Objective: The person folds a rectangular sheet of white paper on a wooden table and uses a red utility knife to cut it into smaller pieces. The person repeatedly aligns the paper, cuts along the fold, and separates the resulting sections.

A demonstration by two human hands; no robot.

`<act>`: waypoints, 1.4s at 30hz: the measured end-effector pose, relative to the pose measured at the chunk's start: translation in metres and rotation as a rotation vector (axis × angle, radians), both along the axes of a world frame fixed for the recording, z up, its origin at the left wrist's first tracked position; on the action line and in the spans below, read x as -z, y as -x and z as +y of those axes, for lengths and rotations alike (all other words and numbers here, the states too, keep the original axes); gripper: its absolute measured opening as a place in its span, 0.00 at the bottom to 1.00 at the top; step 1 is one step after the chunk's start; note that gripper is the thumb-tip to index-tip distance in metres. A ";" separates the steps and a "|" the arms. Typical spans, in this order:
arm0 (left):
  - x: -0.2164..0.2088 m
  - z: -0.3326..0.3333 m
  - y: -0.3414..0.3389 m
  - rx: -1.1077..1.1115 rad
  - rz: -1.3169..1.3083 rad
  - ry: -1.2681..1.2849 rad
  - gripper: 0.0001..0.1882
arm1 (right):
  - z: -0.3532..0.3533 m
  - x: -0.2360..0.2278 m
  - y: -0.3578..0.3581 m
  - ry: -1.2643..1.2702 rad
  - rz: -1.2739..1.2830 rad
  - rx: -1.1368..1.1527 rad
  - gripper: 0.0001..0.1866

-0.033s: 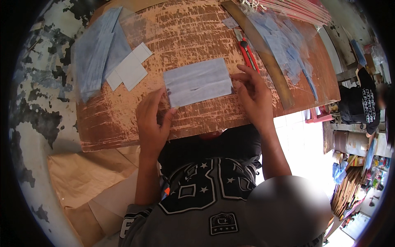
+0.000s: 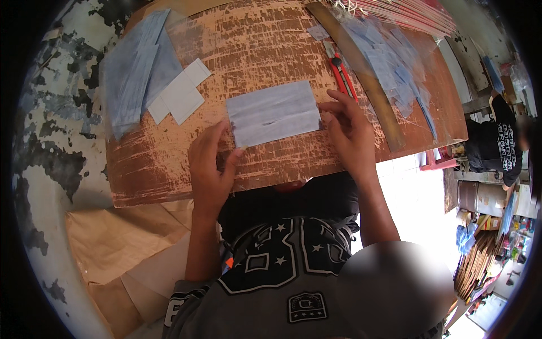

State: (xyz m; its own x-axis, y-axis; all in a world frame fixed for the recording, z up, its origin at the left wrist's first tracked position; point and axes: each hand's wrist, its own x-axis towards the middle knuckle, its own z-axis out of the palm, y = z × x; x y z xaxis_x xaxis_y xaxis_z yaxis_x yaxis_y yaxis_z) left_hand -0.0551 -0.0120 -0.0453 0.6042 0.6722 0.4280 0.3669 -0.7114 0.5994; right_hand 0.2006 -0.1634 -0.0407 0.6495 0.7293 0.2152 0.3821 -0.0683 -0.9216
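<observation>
A pale blue-grey rectangular sheet [image 2: 274, 110] lies on the worn wooden table, with a small dark mark near its middle and dark spots at its side edges. My left hand [image 2: 212, 161] is at the sheet's left edge, thumb by the lower left corner and fingers apart from the thumb. Across from it, my right hand [image 2: 351, 131] stays beside the right edge with bent, spread fingers, their tips close to the sheet. Neither hand visibly grips it. Just beyond my right hand lies a red box cutter [image 2: 342, 74] with a black slider.
White paper pieces [image 2: 179, 97] and blue sheets under clear plastic [image 2: 132, 79] lie at the left. To the right are a long brown strip [image 2: 375, 101], blue scraps [image 2: 389, 62] and pinkish sticks [image 2: 406, 14]. Brown paper [image 2: 124, 243] is below the table; another person [image 2: 492, 138] stands far right.
</observation>
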 end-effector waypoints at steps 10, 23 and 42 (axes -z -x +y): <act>-0.006 0.001 0.000 0.033 0.001 0.019 0.28 | 0.001 -0.003 0.005 0.036 0.052 0.023 0.24; -0.004 0.002 0.000 0.041 0.012 0.010 0.29 | 0.001 0.004 0.004 0.002 0.008 0.032 0.21; -0.006 0.002 0.002 0.052 0.025 -0.034 0.30 | -0.003 0.007 0.004 0.000 -0.047 0.031 0.20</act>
